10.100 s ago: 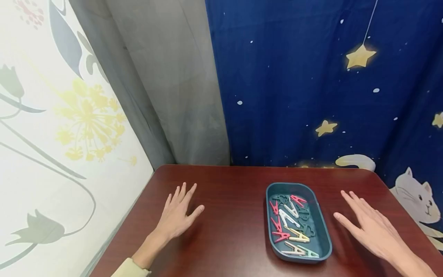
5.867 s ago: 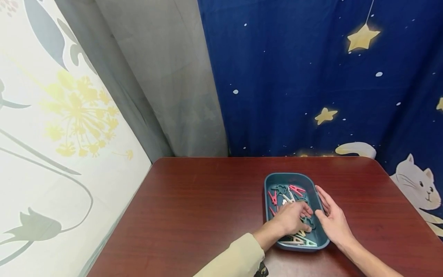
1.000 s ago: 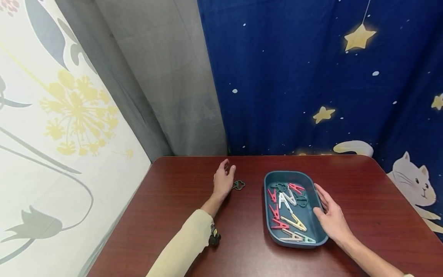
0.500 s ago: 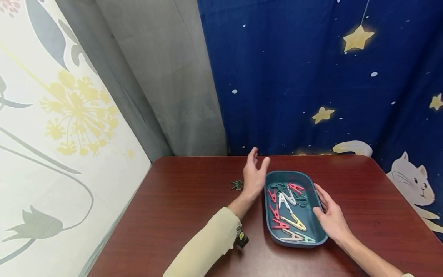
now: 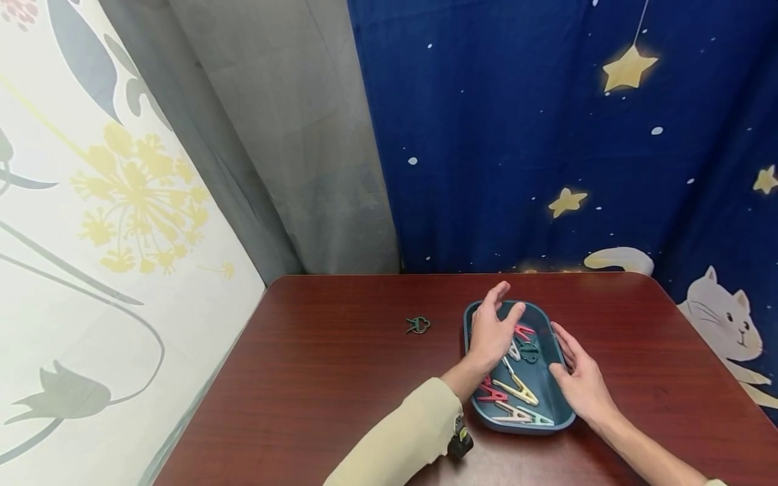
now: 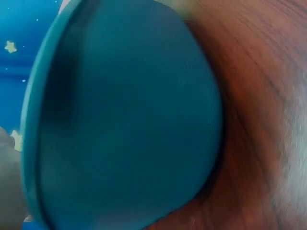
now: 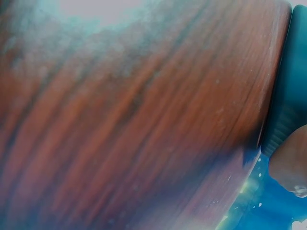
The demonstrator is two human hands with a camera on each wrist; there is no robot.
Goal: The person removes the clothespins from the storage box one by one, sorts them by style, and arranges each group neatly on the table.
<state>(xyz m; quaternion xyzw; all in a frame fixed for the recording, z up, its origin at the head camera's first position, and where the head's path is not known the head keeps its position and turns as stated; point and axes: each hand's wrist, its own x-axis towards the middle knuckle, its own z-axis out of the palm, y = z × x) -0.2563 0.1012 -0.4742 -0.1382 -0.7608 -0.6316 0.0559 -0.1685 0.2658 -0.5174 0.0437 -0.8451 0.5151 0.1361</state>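
A dark teal plastic tray [image 5: 562,418] on the table holds several clothespins: a yellow clothespin [image 5: 516,390], a pale pink clothespin [image 5: 513,412] and red ones among them. Dark green plant clips [image 5: 530,351] lie inside too. My left hand [image 5: 494,331] is over the tray's far left part, fingers loosely extended and nothing in them, hiding some pins. In the left wrist view the tray's outer wall [image 6: 134,115] fills the middle. My right hand [image 5: 583,388] holds the tray's right side, thumb over the rim and fingers along the outside. Another green plant clip [image 5: 418,325] lies left of the tray.
The dark red wooden table [image 5: 340,378] ends at a blue star-patterned curtain [image 5: 486,135] and a grey curtain [image 5: 304,135]. A white floral wall panel [image 5: 121,324] borders its left side. A small black device [image 5: 460,442] sits on the left wrist.
My left hand has left the green plant clip, now lying on the table, and moved right until over the tray. The right hand has stayed at the tray's side.
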